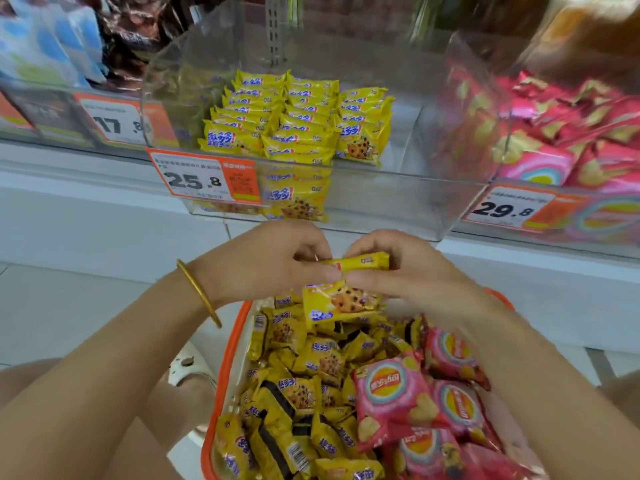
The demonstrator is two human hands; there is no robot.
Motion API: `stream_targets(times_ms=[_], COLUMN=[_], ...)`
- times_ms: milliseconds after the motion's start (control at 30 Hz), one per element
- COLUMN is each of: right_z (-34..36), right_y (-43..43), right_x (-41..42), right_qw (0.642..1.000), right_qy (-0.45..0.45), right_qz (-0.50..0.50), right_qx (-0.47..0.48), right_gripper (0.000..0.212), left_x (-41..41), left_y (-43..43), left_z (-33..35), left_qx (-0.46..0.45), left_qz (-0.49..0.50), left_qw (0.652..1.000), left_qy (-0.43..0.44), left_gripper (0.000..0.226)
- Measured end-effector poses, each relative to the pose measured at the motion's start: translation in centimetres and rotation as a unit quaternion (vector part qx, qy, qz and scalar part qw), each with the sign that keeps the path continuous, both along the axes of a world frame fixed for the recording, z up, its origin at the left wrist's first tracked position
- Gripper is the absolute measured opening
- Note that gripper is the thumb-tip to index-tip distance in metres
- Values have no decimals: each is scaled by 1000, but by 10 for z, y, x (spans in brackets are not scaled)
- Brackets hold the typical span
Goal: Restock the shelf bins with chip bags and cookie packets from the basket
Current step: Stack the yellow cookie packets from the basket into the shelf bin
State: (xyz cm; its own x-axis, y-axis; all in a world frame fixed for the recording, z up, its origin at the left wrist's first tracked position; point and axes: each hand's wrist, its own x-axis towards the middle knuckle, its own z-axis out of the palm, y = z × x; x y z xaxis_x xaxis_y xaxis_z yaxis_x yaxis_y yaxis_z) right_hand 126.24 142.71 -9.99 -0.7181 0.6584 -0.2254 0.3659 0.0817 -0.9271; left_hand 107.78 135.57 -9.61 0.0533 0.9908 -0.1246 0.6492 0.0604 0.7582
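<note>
We hold two yellow foil cookie packets (341, 301) above the orange-rimmed plastic basket (225, 368).
Our left hand (273, 261) and right hand (408, 275) both pinch them, fingers curled.

Price tags (110, 121) (204, 178) (509, 209): 17.8, 25.8, 29.8

The basket (225, 368) lies before the shelf (104, 202), with loose cookie packets (301, 393) in its left side and chip bags (398, 396) in its right. Above its far end the left hand (270, 261) and right hand (408, 268) pinch two held packets (360, 263), one over the other. Behind, the middle bin (381, 199) holds stacked cookie packets (298, 123) towards its left, and the right bin (588, 216) beside it holds stocked chip bags (554, 133).
</note>
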Motion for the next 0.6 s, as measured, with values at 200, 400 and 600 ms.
stream_targets(times_ms=[200,400,600], right_z=[109,114,55], right_y=[25,105,150], right_x=[-4,-63,-100], right_qw=[947,859,792], right_qy=[-98,-227,-386], right_qz=[4,-76,-10], right_qx=[306,452,473], right_gripper=[29,43,42], left_x=[15,-14,-9], left_y=[17,40,42], left_z=[43,31,16], left_qx=[286,376,324], left_qz=[125,182,176], left_qw=[942,882,856], left_qy=[-127,217,362], left_gripper=[20,38,48])
